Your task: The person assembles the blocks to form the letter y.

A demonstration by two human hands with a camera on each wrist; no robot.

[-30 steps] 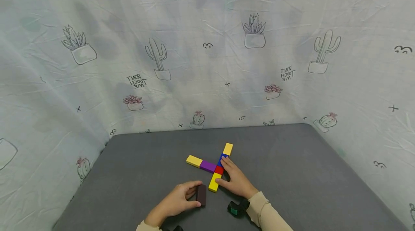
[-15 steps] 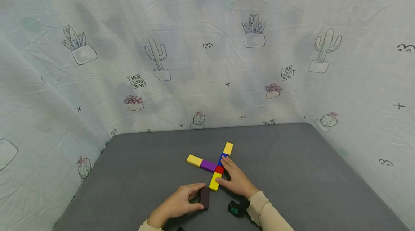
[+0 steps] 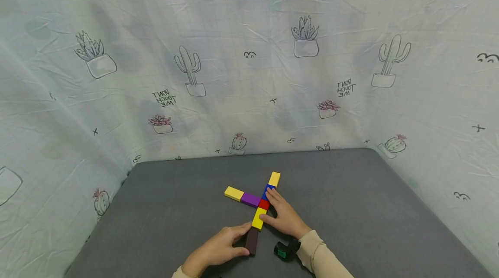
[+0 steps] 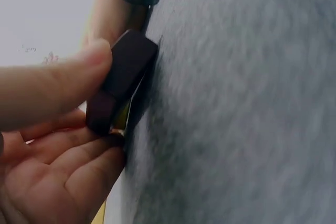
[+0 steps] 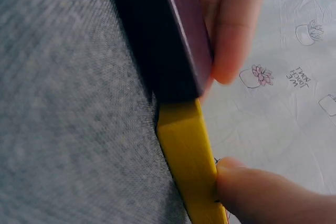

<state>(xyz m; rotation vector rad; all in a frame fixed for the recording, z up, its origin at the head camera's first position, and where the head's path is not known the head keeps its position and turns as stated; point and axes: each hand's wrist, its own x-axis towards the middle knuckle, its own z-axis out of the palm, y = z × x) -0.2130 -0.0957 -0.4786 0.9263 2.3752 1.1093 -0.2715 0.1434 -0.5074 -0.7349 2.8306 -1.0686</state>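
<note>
Pinched between the thumb and fingers of my left hand [image 3: 222, 245] is a dark brown block [image 3: 252, 242]. Its far end meets the near end of a yellow block [image 3: 259, 218]; in the right wrist view the two look touching, the brown one appearing thicker. My right hand [image 3: 287, 218] rests on the row with extended fingers: fingertips on a blue block [image 3: 265, 194], thumb against the yellow block's side. Between those two sits a red block [image 3: 264, 204]. A second yellow block [image 3: 274, 179] lies beyond the blue one. From the red block a purple block [image 3: 250, 199] branches left, ending in a third yellow block [image 3: 234, 193].
The blocks lie on a dark grey table [image 3: 351, 208]. Behind and beside it hangs a pale curtain [image 3: 249, 74] printed with potted cacti. A black wrist device with a green patch [image 3: 286, 250] sits by my right wrist.
My left hand has moved the brown block right and slightly toward me, and turned it into line with the nearest yellow block. My right hand has stayed in place.
</note>
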